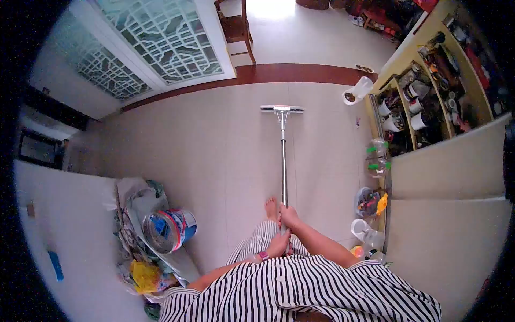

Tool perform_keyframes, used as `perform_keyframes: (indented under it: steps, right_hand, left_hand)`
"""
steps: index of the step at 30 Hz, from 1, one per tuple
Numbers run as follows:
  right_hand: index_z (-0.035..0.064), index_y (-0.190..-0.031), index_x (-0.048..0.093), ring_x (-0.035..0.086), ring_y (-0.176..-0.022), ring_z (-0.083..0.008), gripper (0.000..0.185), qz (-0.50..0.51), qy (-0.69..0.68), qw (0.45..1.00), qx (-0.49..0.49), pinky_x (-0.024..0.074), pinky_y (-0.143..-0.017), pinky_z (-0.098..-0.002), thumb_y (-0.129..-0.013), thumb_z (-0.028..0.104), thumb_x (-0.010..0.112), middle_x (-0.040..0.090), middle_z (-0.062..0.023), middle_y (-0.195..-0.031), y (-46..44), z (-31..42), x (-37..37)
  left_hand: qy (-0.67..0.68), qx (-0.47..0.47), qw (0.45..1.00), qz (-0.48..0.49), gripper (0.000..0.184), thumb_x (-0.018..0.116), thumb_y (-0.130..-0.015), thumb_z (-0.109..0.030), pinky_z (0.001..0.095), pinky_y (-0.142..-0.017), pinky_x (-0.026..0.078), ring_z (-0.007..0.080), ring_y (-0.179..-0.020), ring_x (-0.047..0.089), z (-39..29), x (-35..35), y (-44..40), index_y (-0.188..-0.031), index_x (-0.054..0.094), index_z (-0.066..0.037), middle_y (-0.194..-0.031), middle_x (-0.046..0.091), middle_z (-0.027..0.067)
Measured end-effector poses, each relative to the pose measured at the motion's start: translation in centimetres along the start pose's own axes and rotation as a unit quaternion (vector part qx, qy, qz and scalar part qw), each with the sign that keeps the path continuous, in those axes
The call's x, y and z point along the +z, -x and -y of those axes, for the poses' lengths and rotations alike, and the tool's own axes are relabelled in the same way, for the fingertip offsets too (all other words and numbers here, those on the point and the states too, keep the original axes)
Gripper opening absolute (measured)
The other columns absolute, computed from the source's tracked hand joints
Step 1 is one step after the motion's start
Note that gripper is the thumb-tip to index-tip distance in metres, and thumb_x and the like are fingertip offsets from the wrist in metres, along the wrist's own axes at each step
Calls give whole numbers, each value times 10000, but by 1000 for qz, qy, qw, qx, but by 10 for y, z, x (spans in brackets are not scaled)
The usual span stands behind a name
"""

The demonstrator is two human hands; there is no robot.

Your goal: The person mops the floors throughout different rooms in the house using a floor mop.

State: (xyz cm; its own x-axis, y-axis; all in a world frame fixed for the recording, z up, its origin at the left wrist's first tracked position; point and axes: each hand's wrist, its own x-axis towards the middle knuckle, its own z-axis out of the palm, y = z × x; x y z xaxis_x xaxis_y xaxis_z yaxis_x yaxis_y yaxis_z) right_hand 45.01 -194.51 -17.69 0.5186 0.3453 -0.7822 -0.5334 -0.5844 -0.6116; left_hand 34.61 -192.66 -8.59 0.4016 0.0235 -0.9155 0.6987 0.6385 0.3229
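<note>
A mop [284, 161] with a long metal pole stretches away from my body across the tiled floor [230, 139]. Its wide, flat head [281, 109] lies on the tiles ahead of me. My right hand [288, 217] is wrapped round the pole, farther along it. Closer to my waist, my left hand [278, 245], with a pinkish band on the wrist, is closed round the lower end of the handle. Part of that end is hidden by my fingers. A bare foot shows just left of the pole.
At the left stands a paint bucket [185, 224] by a heap of bags and cloths [142, 257]. Along the right wall are plastic bottles [378, 158], a basin of small items [367, 202] and shelves [410, 107] with cups. A chair [236, 29] stands beyond the dark red floor strip [279, 73].
</note>
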Motion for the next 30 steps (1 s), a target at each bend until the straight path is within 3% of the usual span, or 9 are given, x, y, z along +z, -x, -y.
perform_keyframes:
  steps: [4, 9, 14, 16, 21, 24, 25, 27, 30]
  right_hand:
    - [-20, -716, 540, 506, -381, -210, 464, 8, -78, 996, 31, 424, -369, -370, -870, 404, 430, 530, -117, -526, -43, 68, -5]
    - [-16, -724, 497, 494, -371, -211, 438, -11, -75, 997, 10, 416, -340, -381, -877, 388, 421, 484, -101, -488, -141, 165, -13]
    - [-3, -701, 462, 510, -379, -224, 444, 35, -103, 993, 46, 418, -340, -385, -882, 400, 417, 485, -105, -488, -213, 282, -42]
    - [2, -784, 473, 468, -372, -170, 344, 10, -92, 994, 63, 421, -341, -320, -881, 331, 451, 482, -78, -527, -253, 344, -50]
    - [-2, -666, 479, 500, -380, -174, 415, -14, 20, 1000, 8, 428, -339, -326, -880, 352, 443, 495, -85, -503, -315, 451, -79]
    - [-37, -733, 516, 530, -387, -229, 465, 26, -22, 999, 41, 436, -382, -375, -880, 394, 420, 532, -130, -527, -360, 497, -98]
    - [-39, -745, 521, 532, -390, -223, 468, 31, -13, 999, 41, 437, -385, -373, -874, 401, 427, 537, -128, -531, -380, 516, -103]
    - [-41, -757, 526, 533, -394, -217, 471, 34, -5, 999, 37, 438, -389, -372, -868, 407, 435, 541, -125, -534, -425, 565, -112]
    - [-29, -739, 529, 533, -412, -202, 477, 21, -46, 997, 51, 445, -402, -376, -850, 428, 450, 546, -111, -539, -468, 666, -134]
  left_hand:
    - [-161, 126, 979, 23, 404, 382, -896, -432, 281, -358, 374, 144, -414, 467, -80, -1, -26, -996, 476, -52, -575, 475, 50]
    - [-153, 45, 987, -9, 424, 364, -897, -449, 262, -381, 406, 123, -439, 482, -216, 3, -68, -1044, 472, -66, -618, 510, 50]
    - [-310, 267, 912, 31, 424, 349, -897, -457, 267, -386, 415, 126, -435, 477, -328, -6, -136, -1133, 447, -118, -594, 501, 29]
    - [-57, -51, 997, -13, 425, 345, -893, -481, 273, -384, 411, 134, -429, 479, -409, 20, -144, -1037, 454, -97, -563, 469, 22]
    - [-26, -1, 999, -29, 368, 405, -890, -382, 305, -405, 432, 168, -496, 535, -515, 38, -177, -1003, 483, -41, -592, 502, 76]
    - [-372, 397, 838, -42, 360, 409, -889, -374, 304, -400, 429, 178, -476, 536, -545, 33, -233, -992, 497, -40, -588, 518, 83]
    - [-248, 238, 939, -32, 367, 408, -889, -383, 304, -399, 428, 181, -460, 532, -595, 45, -221, -994, 502, -45, -586, 522, 83]
    - [-31, 26, 999, 17, 404, 394, -887, -423, 307, -390, 424, 186, -415, 515, -656, 49, -245, -985, 517, -51, -580, 528, 85]
    - [6, 6, 1000, 28, 431, 383, -883, -453, 305, -386, 420, 184, -423, 516, -767, 64, -269, -890, 496, -37, -569, 517, 73]
